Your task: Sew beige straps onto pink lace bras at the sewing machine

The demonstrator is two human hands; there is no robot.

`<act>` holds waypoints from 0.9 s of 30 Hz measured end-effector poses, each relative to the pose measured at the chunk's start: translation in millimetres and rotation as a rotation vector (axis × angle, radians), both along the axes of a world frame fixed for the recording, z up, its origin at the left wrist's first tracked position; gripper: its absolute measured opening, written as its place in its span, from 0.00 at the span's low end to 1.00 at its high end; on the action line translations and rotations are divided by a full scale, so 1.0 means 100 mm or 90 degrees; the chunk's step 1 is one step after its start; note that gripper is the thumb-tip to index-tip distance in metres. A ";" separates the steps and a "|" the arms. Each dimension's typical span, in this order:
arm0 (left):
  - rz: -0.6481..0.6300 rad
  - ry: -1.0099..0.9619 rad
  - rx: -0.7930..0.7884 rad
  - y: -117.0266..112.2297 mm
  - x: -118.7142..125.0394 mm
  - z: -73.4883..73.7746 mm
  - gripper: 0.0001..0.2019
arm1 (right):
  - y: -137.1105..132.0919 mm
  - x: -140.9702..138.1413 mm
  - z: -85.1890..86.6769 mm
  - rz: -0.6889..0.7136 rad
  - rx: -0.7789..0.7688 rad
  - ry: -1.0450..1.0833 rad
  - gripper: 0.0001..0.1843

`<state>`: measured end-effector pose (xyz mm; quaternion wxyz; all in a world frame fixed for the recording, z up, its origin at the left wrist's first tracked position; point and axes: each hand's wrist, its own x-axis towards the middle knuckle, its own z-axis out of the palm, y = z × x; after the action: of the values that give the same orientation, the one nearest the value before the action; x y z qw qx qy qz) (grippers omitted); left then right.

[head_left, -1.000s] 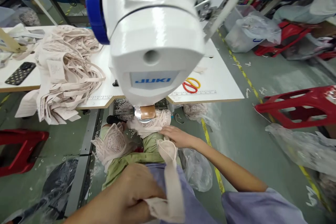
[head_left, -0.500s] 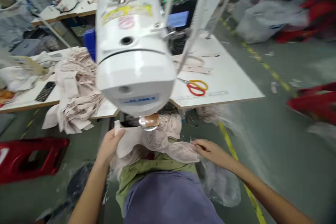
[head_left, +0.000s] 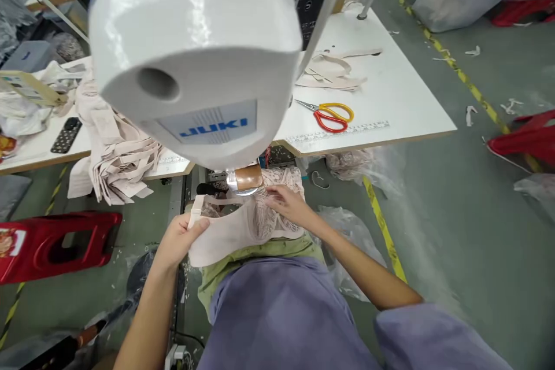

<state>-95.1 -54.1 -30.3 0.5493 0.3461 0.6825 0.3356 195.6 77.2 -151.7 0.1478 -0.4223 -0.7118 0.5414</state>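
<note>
A beige bra [head_left: 229,234] with lace cups hangs over my lap, its upper edge by the front of a white sewing machine [head_left: 199,69]. My left hand [head_left: 177,243] is closed on the bra's left end, thumb on top of the fabric beside a strap. On the lace at the right is my right hand [head_left: 295,208], its fingertips gripping the edge close to the machine's copper-coloured round part [head_left: 248,178]. The machine head hides the needle area, and part of the fingers' contact with the lace is hard to see.
Scissors [head_left: 332,117] with red and yellow handles lie on the white table [head_left: 407,98] at right, near beige strips [head_left: 333,72]. Stacked beige pieces [head_left: 117,156] hang off the left table edge. Red stools [head_left: 56,245] stand on both sides.
My right hand has moved left and up, from the bra's right end to the lace near the machine. My left hand keeps hold of its end. The view has come closer to the machine.
</note>
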 end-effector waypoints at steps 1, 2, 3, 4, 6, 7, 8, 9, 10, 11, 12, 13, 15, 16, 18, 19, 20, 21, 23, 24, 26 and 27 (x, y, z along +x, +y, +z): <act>-0.010 0.024 0.022 -0.04 -0.01 0.01 0.20 | 0.05 -0.17 -0.03 0.017 -0.037 0.004 0.28; -0.018 0.049 0.043 -0.09 -0.02 0.03 0.20 | 0.09 -0.32 -0.05 0.036 -0.064 0.008 0.27; -0.026 0.071 0.062 -0.14 -0.05 0.05 0.20 | 0.12 -0.44 -0.06 0.059 -0.086 0.007 0.25; -0.033 0.085 0.076 -0.19 -0.08 0.06 0.20 | 0.14 -0.53 -0.07 0.089 -0.108 0.009 0.23; -0.036 0.100 0.089 -0.28 -0.17 0.06 0.20 | 0.15 -0.60 -0.08 0.160 -0.168 0.019 0.22; -0.028 0.105 0.090 -0.32 -0.21 0.05 0.20 | 0.13 -0.60 -0.08 0.195 -0.204 0.025 0.22; -0.018 0.107 0.087 -0.36 -0.26 0.04 0.21 | 0.11 -0.59 -0.09 0.225 -0.241 0.034 0.23; -0.009 0.106 0.082 -0.40 -0.30 0.01 0.21 | 0.08 -0.57 -0.10 0.244 -0.275 0.046 0.23; -0.005 0.102 0.074 -0.43 -0.34 -0.01 0.22 | 0.05 -0.56 -0.11 0.251 -0.306 0.060 0.23; -0.009 0.095 0.068 -0.46 -0.36 -0.03 0.22 | 0.02 -0.55 -0.12 0.248 -0.334 0.076 0.22; -0.018 0.089 0.064 -0.48 -0.38 -0.05 0.22 | -0.02 -0.57 -0.14 0.237 -0.359 0.092 0.22; -0.030 0.081 0.063 -0.50 -0.38 -0.06 0.23 | -0.05 -0.60 -0.15 0.222 -0.382 0.107 0.22; -0.055 0.068 0.069 -0.53 -0.36 -0.05 0.22 | -0.12 -0.71 -0.18 0.200 -0.426 0.135 0.21; -0.070 0.059 0.082 -0.54 -0.36 -0.03 0.22 | -0.15 -0.79 -0.18 0.198 -0.451 0.147 0.21; -0.107 0.035 0.115 -0.58 -0.36 0.02 0.21 | -0.19 -0.97 -0.19 0.207 -0.501 0.162 0.21; -0.119 0.027 0.127 -0.61 -0.38 0.04 0.21 | -0.20 -1.04 -0.19 0.210 -0.522 0.166 0.20; -0.123 0.031 0.124 -0.63 -0.41 0.05 0.22 | -0.21 -1.11 -0.18 0.204 -0.535 0.169 0.19; -0.115 0.052 0.099 -0.65 -0.44 0.05 0.22 | -0.21 -1.16 -0.17 0.185 -0.540 0.173 0.17; -0.076 0.161 0.008 -0.66 -0.51 0.02 0.21 | -0.22 -1.18 -0.12 0.117 -0.522 0.192 0.15; -0.048 0.248 -0.027 -0.66 -0.52 -0.02 0.20 | -0.23 -1.16 -0.08 0.076 -0.501 0.207 0.15; 0.013 0.451 -0.026 -0.60 -0.46 -0.13 0.23 | -0.26 -1.08 0.04 0.003 -0.450 0.238 0.16; 0.036 0.528 0.009 -0.56 -0.38 -0.20 0.25 | -0.28 -1.03 0.12 -0.024 -0.417 0.250 0.17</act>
<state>-132.9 -110.2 -49.8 0.2162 0.4366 0.8530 0.1874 92.3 49.0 -139.7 0.1484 -0.3484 -0.4515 0.8080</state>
